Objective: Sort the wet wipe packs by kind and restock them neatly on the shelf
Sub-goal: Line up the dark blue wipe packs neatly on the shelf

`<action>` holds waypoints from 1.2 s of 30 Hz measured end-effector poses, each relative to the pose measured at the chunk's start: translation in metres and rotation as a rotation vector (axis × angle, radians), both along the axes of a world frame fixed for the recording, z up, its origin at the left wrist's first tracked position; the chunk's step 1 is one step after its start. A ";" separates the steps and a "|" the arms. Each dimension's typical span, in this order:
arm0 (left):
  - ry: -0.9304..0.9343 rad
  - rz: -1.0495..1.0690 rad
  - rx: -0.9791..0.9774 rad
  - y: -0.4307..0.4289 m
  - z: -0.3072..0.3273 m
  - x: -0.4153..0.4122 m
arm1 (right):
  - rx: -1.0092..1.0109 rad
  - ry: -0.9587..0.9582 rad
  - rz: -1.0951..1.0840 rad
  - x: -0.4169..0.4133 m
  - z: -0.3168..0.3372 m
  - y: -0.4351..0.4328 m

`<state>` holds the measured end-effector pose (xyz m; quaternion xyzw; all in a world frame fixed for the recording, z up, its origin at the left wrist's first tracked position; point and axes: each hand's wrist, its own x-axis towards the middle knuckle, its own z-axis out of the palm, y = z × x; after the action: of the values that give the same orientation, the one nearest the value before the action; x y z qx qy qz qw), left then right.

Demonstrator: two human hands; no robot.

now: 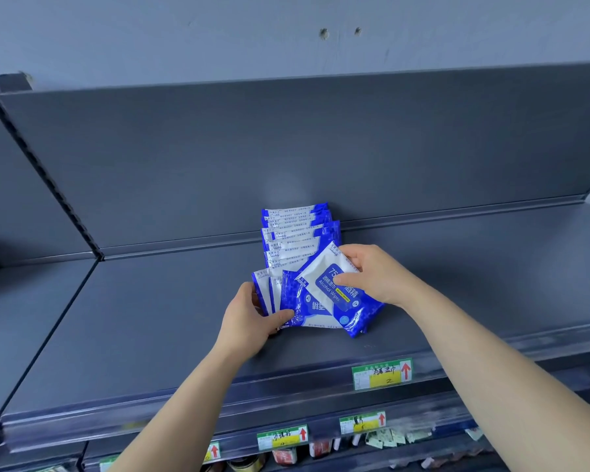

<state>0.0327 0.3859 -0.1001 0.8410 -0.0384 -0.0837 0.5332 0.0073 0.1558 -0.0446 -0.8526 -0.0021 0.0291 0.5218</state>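
Several blue and white alcohol wipe packs stand in a row point(297, 233) that runs from the back panel toward me on the grey top shelf point(150, 328). My right hand point(375, 275) pinches one pack point(341, 294) by its upper edge, thumb on its label; it lies tilted across the front of the row. My left hand point(252, 318) grips the front few upright packs point(269, 291) from the left side, thumb under a leaning pack point(297, 308).
A green and yellow price tag point(382, 373) with a red arrow sits on the shelf's front rail. Lower shelves carry more tags point(281, 436) and small goods point(389, 437). A slotted upright point(45, 175) divides this bay from the left one.
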 end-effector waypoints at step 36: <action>-0.003 0.044 -0.178 -0.004 0.021 -0.007 | -0.231 -0.031 0.030 -0.008 -0.007 0.001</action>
<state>0.0262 0.3822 -0.0788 0.7909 -0.0278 -0.0671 0.6076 -0.0012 0.1570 -0.0514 -0.9073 -0.0196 0.0240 0.4193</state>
